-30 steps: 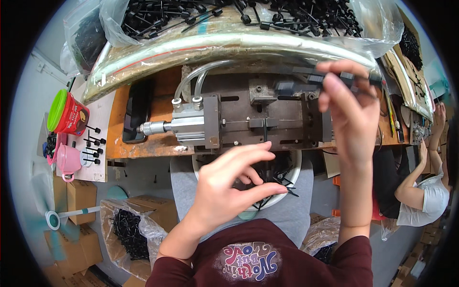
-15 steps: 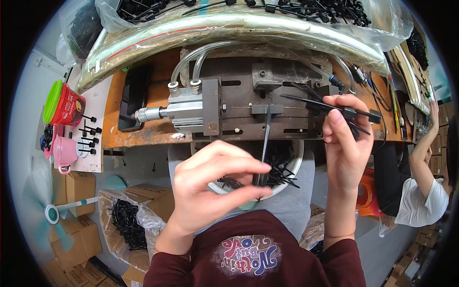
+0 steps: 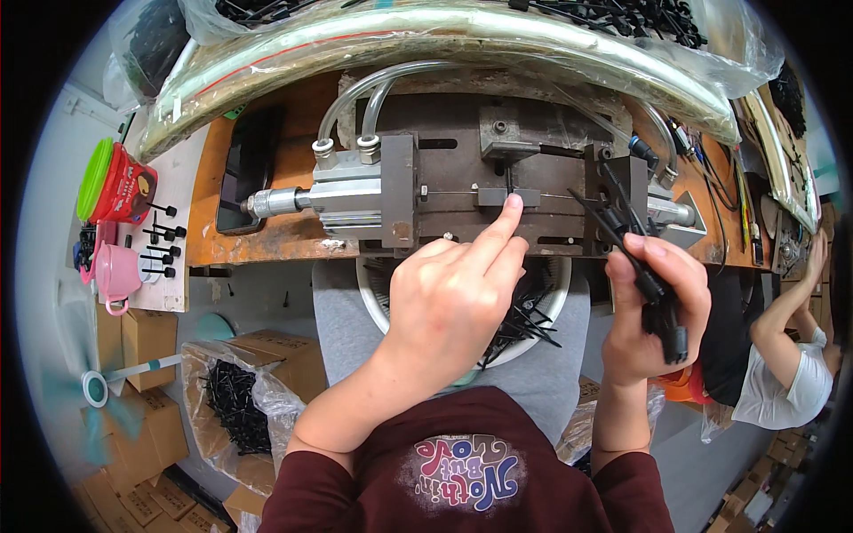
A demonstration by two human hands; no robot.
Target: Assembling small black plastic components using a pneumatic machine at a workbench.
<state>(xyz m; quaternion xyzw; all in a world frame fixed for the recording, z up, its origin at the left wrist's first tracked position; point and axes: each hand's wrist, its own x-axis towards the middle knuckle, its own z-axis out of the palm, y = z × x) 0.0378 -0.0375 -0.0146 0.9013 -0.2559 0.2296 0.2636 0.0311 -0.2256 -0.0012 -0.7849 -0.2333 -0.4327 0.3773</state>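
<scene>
My left hand (image 3: 458,293) reaches over the metal fixture (image 3: 444,169), its index finger stretched onto the small dark block (image 3: 494,197) at the middle. A thin black part (image 3: 509,176) lies across that block, pointing toward the upper bracket (image 3: 508,138). The other fingers are curled and partly hidden, with nothing visible in them. Close to the fixture's right end, my right hand (image 3: 657,302) is closed around a bundle of thin black plastic sticks with thick heads (image 3: 653,289). Below the fixture, a white basket (image 3: 378,302) of similar black sticks (image 3: 529,324) sits between my legs.
Pneumatic cylinders (image 3: 346,191) with clear hoses (image 3: 342,107) flank the fixture. A phone (image 3: 247,169), a red tub (image 3: 124,191) and a pink cup (image 3: 118,271) stand left. Bagged black sticks (image 3: 235,409) fill a box lower left. Another person (image 3: 786,373) works at far right.
My left hand has moved up from above the basket to the block; the black stick it pinched is no longer between thumb and finger. My right hand has lowered and tilted its bundle.
</scene>
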